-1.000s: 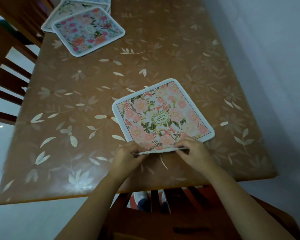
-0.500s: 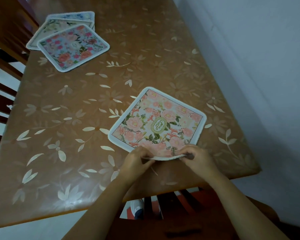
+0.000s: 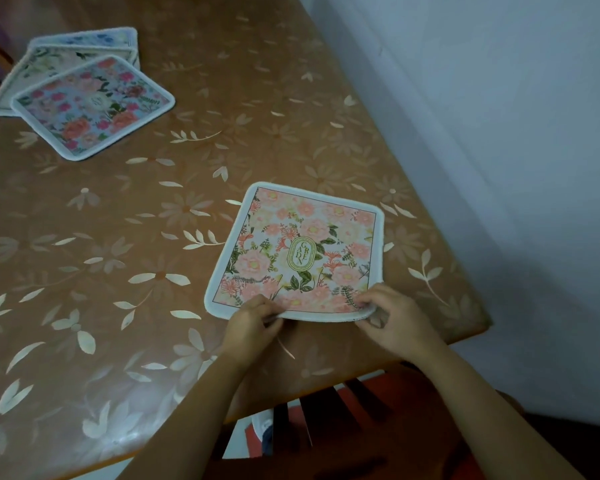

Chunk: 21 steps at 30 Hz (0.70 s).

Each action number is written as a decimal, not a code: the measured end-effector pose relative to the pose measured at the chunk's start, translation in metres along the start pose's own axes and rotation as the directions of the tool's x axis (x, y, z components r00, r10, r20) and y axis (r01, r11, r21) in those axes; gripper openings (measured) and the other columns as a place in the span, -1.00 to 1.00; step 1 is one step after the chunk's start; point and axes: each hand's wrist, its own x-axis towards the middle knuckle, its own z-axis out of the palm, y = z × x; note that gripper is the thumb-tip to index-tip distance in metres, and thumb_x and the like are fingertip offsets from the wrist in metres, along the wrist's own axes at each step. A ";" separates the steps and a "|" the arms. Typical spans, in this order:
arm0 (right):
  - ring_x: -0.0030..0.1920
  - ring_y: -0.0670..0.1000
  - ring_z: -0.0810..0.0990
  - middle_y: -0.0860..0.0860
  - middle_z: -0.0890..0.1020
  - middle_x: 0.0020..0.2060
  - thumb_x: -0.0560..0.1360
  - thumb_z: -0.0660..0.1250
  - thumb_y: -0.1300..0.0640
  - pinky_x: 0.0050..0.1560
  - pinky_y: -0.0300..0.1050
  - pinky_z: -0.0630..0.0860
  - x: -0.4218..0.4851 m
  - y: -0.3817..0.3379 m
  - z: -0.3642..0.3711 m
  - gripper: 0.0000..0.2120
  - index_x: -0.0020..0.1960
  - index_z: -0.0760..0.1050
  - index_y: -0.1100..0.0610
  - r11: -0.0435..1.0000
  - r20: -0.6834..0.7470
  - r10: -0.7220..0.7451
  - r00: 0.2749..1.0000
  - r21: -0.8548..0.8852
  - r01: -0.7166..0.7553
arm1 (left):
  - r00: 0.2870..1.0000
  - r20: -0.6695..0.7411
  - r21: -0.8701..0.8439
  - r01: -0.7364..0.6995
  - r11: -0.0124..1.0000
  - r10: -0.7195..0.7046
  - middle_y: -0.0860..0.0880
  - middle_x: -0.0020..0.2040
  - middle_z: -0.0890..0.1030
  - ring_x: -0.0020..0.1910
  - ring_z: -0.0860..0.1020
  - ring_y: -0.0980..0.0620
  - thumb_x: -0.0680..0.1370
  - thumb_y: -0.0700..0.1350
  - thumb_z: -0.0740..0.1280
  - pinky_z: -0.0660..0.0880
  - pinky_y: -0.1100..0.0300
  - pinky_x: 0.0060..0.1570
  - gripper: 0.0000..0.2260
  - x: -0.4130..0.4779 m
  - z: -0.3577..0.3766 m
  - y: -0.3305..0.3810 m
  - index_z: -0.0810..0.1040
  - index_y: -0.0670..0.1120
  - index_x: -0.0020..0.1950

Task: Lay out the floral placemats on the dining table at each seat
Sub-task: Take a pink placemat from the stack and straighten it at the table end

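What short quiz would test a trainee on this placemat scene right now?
1. True or false: the left hand and right hand both pinch the near edge of the pink mat.
2. The stack lies on the table at: A) far left, B) near right, C) centre.
3. How many mats show in the stack?
Key: 1 true; 2 A; 3 three.

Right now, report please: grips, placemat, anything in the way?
Left grip, right grip pinch pink placemat near edge, lifted. Stacked placemats far corner, well apart.
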 end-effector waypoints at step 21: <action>-0.17 0.08 0.58 0.15 0.62 -0.21 0.35 0.43 0.37 -0.10 -0.18 0.46 0.010 -0.011 0.061 -0.90 -0.13 0.60 0.29 0.999 0.032 0.019 0.999 -0.028 -0.018 | 0.997 0.029 0.138 -0.075 0.988 0.072 -0.18 -0.28 0.62 -0.27 0.58 -0.17 0.30 -0.37 0.49 0.55 0.02 -0.31 -0.85 -0.001 -0.026 -0.010 0.67 -0.22 -0.17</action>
